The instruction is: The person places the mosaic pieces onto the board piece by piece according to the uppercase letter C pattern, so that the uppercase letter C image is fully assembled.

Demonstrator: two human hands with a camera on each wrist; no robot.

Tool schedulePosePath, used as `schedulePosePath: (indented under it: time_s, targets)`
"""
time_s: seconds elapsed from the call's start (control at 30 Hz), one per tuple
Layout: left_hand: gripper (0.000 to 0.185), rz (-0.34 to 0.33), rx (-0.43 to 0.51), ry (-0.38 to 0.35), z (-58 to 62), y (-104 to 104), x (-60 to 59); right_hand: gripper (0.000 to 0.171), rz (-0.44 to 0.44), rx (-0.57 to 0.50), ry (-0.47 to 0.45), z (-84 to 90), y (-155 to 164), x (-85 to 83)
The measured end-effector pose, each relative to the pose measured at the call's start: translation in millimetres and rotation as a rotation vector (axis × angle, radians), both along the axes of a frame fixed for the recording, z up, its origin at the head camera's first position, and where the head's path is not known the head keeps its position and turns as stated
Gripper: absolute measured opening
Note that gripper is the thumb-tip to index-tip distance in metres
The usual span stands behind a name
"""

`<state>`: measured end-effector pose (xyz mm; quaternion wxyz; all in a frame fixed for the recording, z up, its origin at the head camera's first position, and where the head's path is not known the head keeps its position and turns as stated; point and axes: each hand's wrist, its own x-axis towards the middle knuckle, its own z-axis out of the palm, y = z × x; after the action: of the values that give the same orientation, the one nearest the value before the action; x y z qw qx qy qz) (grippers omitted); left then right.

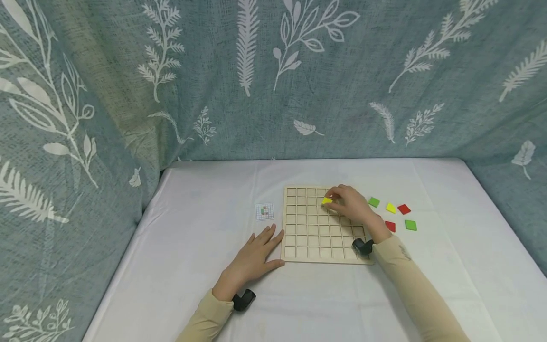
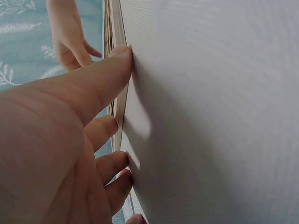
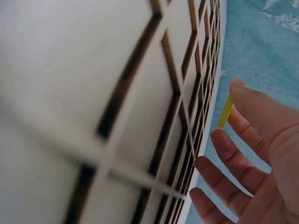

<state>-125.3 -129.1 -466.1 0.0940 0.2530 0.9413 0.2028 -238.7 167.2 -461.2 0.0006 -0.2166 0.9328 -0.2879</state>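
Observation:
A wooden grid board (image 1: 318,237) lies on the white table. My right hand (image 1: 348,203) hovers over its upper right cells and pinches a yellow square tile (image 1: 326,201) at the fingertips; in the right wrist view the yellow tile (image 3: 225,112) shows edge-on between thumb and forefinger, above the grid board (image 3: 140,116). My left hand (image 1: 256,254) lies flat on the table with its fingers straight, touching the board's left edge; the left wrist view shows the left hand's fingers (image 2: 110,70) against the board's edge (image 2: 119,100).
Loose tiles lie right of the board: a green tile (image 1: 373,202), a yellow tile (image 1: 391,208), a red tile (image 1: 403,209), another red tile (image 1: 390,226) and a green tile (image 1: 410,225). A small pattern card (image 1: 264,212) sits left of the board. A leaf-print curtain surrounds the table.

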Motion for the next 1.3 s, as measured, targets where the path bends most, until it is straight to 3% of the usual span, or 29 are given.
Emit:
schedulePosePath:
  time_s: [0.63, 1.3]
  targets:
    - [0.070, 0.003, 0.008, -0.004, -2.8, 0, -0.2, 0.024, 0.069, 0.011, 0.014, -4.0, -26, -16.3]
    - [0.069, 0.004, -0.003, -0.010, -2.5, 0, -0.4, 0.030, 0.000, 0.073, -0.070, -7.2, -34, -24.0]
